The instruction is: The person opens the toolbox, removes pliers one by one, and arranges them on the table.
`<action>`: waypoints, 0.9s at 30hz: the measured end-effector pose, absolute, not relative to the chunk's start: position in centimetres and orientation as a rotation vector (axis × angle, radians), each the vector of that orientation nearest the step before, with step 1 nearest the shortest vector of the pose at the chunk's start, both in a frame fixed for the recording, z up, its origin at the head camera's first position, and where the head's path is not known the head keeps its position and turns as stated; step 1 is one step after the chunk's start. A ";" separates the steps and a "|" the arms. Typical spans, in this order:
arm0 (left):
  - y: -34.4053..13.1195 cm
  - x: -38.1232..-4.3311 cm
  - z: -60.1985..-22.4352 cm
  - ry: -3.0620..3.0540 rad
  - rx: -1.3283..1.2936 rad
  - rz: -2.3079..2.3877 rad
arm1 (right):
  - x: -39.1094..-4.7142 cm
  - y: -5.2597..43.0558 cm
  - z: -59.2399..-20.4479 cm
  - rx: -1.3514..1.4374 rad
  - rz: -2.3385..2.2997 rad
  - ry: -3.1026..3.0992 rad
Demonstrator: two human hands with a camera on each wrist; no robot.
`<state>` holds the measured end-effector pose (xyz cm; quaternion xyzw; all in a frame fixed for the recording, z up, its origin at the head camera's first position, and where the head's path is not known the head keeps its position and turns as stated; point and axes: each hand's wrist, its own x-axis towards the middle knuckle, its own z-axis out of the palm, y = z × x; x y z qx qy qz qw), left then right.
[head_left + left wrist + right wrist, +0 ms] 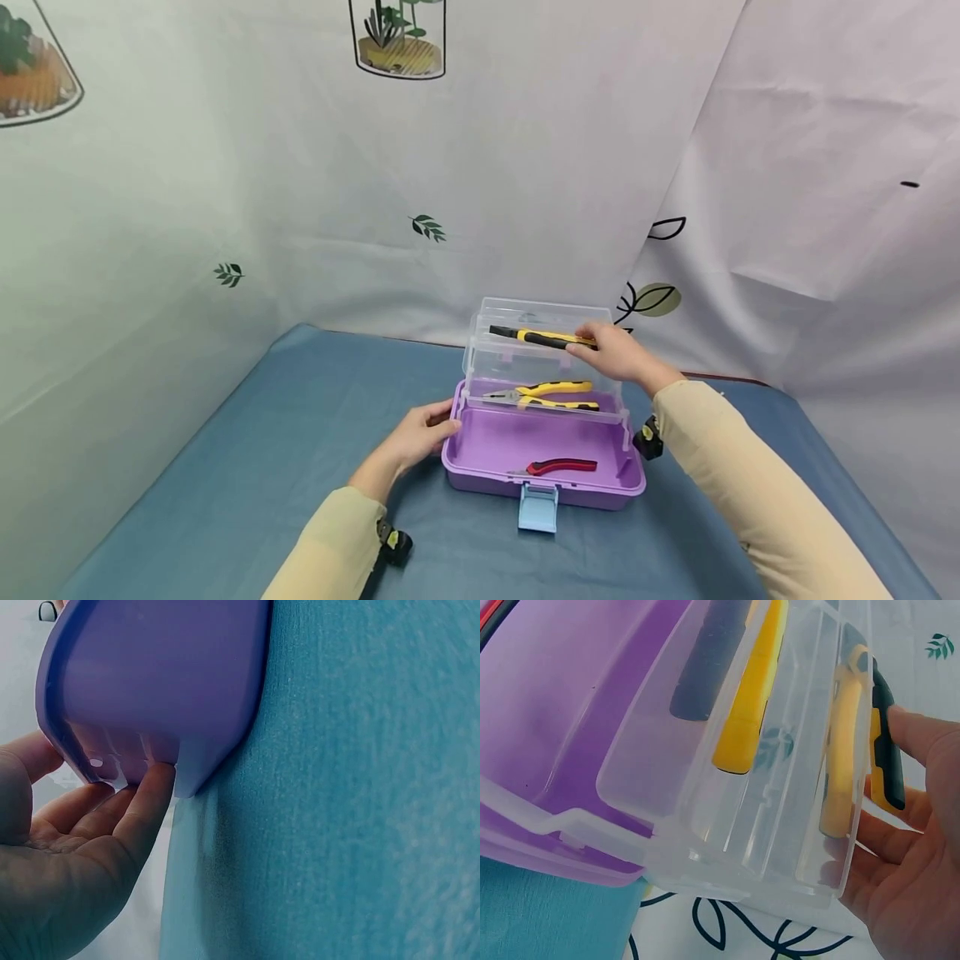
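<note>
A purple toolbox [510, 437] stands raised open, a clear plastic tray [618, 408] above its back half. My left hand [415, 433] holds the box's left end, thumb at the rim and fingers against the outer wall [157, 682]. Yellow-and-black pliers with a dark head [543, 337] are pinched in my right hand [615, 354], over the clear upper part at the back. In the right wrist view, one handle [887, 750] shows beside the fingers, the other through clear plastic. Long-nose pliers [555, 388] with yellow-and-black handles lie in the tray. Red-handled pliers [562, 466] lie on the box floor.
A light blue latch [538, 508] hangs from the box's front. Blue cloth [322, 417] covers the table. Behind the box hangs a pale printed curtain [337, 167], close to the table's back edge.
</note>
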<state>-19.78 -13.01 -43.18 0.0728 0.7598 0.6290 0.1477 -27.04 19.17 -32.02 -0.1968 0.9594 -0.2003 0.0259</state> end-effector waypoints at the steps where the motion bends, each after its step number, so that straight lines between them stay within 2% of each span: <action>1: -13.0 -19.8 -43.2 2.193 0.207 1.802 | -27.1 19.1 -31.9 -0.605 -0.607 2.953; 27: -13.2 -19.8 -43.1 2.159 0.203 1.821 | -27.2 19.3 -29.7 -0.691 -0.639 2.815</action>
